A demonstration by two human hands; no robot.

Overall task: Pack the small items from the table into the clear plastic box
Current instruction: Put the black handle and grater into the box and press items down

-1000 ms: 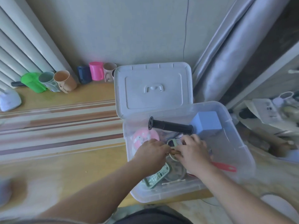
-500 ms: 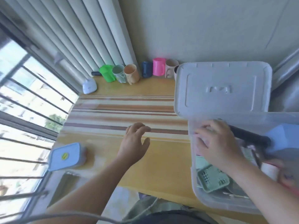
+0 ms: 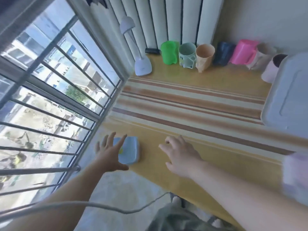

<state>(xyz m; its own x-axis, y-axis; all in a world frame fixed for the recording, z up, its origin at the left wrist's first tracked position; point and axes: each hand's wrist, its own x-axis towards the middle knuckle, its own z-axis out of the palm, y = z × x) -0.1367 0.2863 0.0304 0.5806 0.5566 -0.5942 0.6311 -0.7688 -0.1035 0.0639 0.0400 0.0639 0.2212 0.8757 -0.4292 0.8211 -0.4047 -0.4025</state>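
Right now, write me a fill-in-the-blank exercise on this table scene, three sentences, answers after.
1. The left hand reaches with spread fingers over the small ____ box near the window.
2. In the row of cups by the wall, the green cup stands at the ____ end.
3. The right hand holds ____.

Missing words: blue; left; nothing

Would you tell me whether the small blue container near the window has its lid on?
Lid on: the small blue container shows a flat closed top, under the spread left hand.
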